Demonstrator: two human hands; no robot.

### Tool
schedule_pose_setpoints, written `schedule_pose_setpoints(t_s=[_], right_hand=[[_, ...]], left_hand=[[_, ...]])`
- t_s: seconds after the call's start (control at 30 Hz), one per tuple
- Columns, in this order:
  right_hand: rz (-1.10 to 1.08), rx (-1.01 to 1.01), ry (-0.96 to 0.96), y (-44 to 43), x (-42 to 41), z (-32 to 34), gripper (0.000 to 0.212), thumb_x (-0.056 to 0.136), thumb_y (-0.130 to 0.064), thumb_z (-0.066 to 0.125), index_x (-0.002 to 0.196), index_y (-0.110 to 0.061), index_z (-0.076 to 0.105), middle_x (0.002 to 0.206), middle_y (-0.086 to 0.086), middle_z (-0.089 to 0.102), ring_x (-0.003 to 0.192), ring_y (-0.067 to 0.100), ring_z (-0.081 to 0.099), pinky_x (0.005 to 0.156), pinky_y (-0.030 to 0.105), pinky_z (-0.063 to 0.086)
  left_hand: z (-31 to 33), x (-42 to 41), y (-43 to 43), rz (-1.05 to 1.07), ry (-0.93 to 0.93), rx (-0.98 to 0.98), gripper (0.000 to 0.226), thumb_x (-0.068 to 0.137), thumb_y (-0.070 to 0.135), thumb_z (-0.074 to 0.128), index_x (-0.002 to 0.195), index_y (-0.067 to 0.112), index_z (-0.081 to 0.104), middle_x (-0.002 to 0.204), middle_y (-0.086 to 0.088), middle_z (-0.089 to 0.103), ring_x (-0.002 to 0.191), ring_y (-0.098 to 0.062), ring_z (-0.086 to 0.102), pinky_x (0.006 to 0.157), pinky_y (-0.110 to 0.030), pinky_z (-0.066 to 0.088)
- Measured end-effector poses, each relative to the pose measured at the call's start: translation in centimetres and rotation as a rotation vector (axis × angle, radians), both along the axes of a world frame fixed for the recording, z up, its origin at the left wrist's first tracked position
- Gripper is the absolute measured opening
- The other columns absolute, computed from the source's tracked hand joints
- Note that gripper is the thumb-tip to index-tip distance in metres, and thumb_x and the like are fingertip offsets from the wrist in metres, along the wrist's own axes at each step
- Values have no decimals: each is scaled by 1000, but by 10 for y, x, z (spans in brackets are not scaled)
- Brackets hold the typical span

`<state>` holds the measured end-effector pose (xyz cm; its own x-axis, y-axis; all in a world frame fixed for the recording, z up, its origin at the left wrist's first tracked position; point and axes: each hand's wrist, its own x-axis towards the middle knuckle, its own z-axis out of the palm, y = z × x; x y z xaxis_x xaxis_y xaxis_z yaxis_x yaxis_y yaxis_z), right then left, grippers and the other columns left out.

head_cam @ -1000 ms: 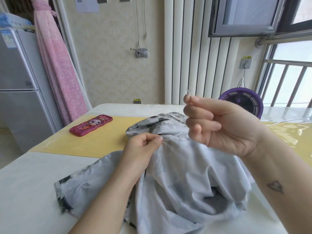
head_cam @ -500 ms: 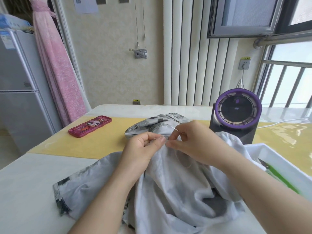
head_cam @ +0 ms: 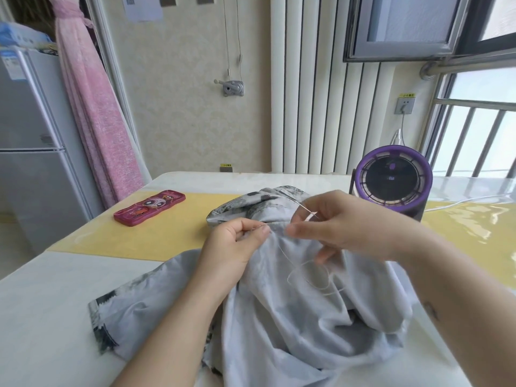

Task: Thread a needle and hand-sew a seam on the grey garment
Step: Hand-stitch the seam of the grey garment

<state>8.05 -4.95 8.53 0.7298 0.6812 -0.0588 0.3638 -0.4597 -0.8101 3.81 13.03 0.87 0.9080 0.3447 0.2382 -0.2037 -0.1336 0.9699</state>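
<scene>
Head view, nearest first: at 6 o'clock, grey garment point(head_cam: 279, 317) heaped on white bench point(head_cam: 42, 317). Above it, left hand point(head_cam: 234, 247), fingers pinching a fabric fold near centre. Just toward 3 o'clock, right hand point(head_cam: 343, 227), fingers pinching needle point(head_cam: 306, 209), loose thread point(head_cam: 304, 272) looped on the cloth below. Farther off, pink case point(head_cam: 149, 208) at 10 o'clock, purple fan point(head_cam: 395, 181) at 2 o'clock.

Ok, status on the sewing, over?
Left hand pinches grey garment at seam. Right hand holds needle, thread looped slack. Nothing in the way.
</scene>
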Motion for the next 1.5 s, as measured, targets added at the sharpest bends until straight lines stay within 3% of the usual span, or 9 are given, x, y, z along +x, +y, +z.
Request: schedule_pose_setpoints(t_s=[0.13,0.33,0.47,0.53,0.6,0.73,0.93,1.3,1.5], right_hand=[[-113,-34,-384,21,-7,-12,25,78,-43,70,78,-19,65,43,-9,47,38,3,46,41,9,32],[-114,-3,-549,32,-5,-23,23,84,-29,68,64,-24,58,41,-9,40,42,1,43,47,12,34],[-70,457,-242,24,-1,-16,20,84,-21,70,67,-14,61,48,-6,35,48,12,31,49,20,36],[16,655,19,24,-2,-13,19,80,-18,68,63,-17,60,50,-1,32,53,21,29,71,42,56],[83,727,222,25,-6,-11,20,81,-11,68,64,-12,56,46,-5,31,46,13,34,89,49,53],[47,549,140,20,-9,-6,17,81,-21,63,72,-9,57,44,-13,30,38,2,29,81,40,57],[-177,-2,-645,5,9,-3,3,84,-30,64,85,-27,65,43,-13,45,45,4,43,47,16,32],[-212,-279,-681,-2,17,-6,14,85,-32,65,73,-28,58,61,-11,45,56,2,42,50,22,29],[-219,-312,-671,-2,15,-8,15,85,-36,64,75,-29,56,63,-12,46,56,1,42,50,23,32]], left_hand=[[1,0,-1,3,-22,28,4,83,15,69,79,17,70,84,-8,73,83,-16,65,92,-38,48],[1,0,-1,-16,-32,21,6,83,14,69,78,18,70,85,-8,74,83,-15,65,92,-38,48],[0,0,0,-5,-4,4,3,84,15,68,84,13,71,87,-9,74,82,-16,66,88,-38,51],[0,0,0,-6,-6,2,5,86,14,66,85,12,70,86,-9,74,81,-15,66,85,-36,51],[1,0,0,-7,-17,25,5,86,14,66,85,12,70,86,-8,73,80,-13,65,83,-33,50],[1,-1,1,-2,-32,43,3,84,17,68,85,15,70,86,-6,74,83,-13,66,84,-32,50],[6,-4,0,-36,-149,82,7,83,12,67,80,19,67,68,16,68,70,4,60,71,-10,44],[7,-7,1,23,-179,390,19,83,9,69,74,26,66,70,29,65,72,12,58,67,-3,39],[7,-5,3,-17,-130,285,17,82,6,69,76,21,66,67,26,66,70,13,58,67,-2,39]])
